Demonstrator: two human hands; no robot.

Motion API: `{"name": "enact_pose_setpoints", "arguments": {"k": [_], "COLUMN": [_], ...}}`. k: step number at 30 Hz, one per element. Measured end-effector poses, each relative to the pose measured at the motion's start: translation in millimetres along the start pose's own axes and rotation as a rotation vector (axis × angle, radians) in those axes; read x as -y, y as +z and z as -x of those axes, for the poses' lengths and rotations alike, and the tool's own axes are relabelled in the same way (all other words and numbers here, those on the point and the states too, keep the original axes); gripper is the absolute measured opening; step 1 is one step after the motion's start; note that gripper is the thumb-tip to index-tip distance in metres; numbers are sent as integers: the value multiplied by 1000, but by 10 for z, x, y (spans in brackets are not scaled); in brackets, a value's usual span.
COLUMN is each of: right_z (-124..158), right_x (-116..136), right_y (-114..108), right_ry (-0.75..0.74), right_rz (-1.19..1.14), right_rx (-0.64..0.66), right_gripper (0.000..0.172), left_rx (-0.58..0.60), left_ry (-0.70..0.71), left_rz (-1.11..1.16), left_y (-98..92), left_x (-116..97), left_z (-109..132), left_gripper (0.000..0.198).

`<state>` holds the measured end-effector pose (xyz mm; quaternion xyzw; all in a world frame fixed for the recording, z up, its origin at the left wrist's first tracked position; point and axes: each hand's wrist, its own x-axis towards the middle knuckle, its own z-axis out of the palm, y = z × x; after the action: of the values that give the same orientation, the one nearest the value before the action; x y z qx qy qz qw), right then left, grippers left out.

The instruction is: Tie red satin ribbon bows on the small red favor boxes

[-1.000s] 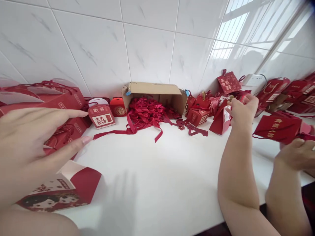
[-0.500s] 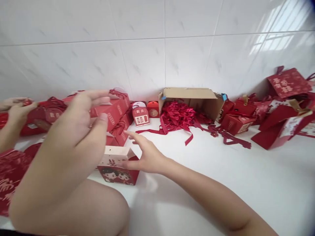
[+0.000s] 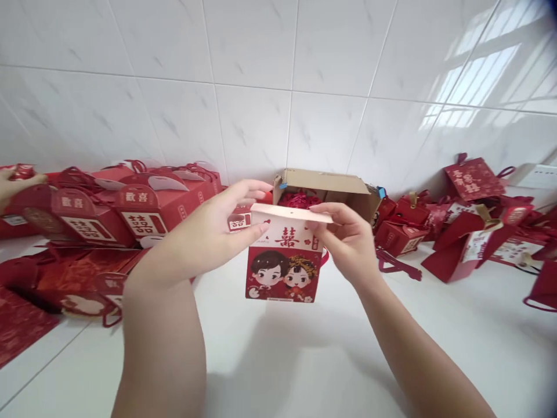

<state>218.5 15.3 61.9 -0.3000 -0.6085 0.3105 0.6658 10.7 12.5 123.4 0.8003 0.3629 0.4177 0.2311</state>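
A small red and pink gift box (image 3: 285,261) with a cartoon couple printed on its front is held upright above the white counter (image 3: 278,360). My left hand (image 3: 209,235) grips its left top edge with thumb and fingers. My right hand (image 3: 348,241) pinches the right top edge and the pale flap. Behind the box lies a cardboard carton (image 3: 331,188) on its side with red ribbons (image 3: 298,199) inside.
Red handled gift boxes (image 3: 130,203) are stacked at the left against the tiled wall. Flat red bags (image 3: 26,313) lie at the far left. Another person's hand (image 3: 13,183) touches a box there. More red bags and small boxes (image 3: 470,232) crowd the right side.
The view swung left, then back to centre. My right hand reached to the cartoon box on the counter, and both hands have lifted it upright in front of the carton.
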Motion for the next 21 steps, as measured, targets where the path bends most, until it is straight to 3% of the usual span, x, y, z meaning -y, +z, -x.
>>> {"name": "enact_pose_setpoints", "arguments": {"k": [3, 7, 9, 12, 16, 21], "right_z": [37, 88, 109, 123, 87, 7], "right_x": [160, 261, 302, 345, 328, 263], "right_y": [-204, -301, -321, -379, -482, -491], "right_ry": [-16, -32, -77, -237, -372, -616], "right_rz": [-9, -31, -4, -5, -94, -14], "right_rx": [-79, -93, -49, 132, 382, 322], "right_gripper": [11, 10, 11, 22, 25, 25], "left_rx": [140, 30, -29, -99, -62, 103], "left_ry": [6, 51, 23, -7, -109, -192], "left_rz": [244, 344, 377, 475, 633, 807], "left_y": [170, 314, 335, 318, 312, 515], "left_x": [-13, -87, -120, -159, -203, -166], "left_z": [-139, -194, -185, -172, -192, -290], "left_gripper": [37, 12, 11, 14, 12, 9]}}
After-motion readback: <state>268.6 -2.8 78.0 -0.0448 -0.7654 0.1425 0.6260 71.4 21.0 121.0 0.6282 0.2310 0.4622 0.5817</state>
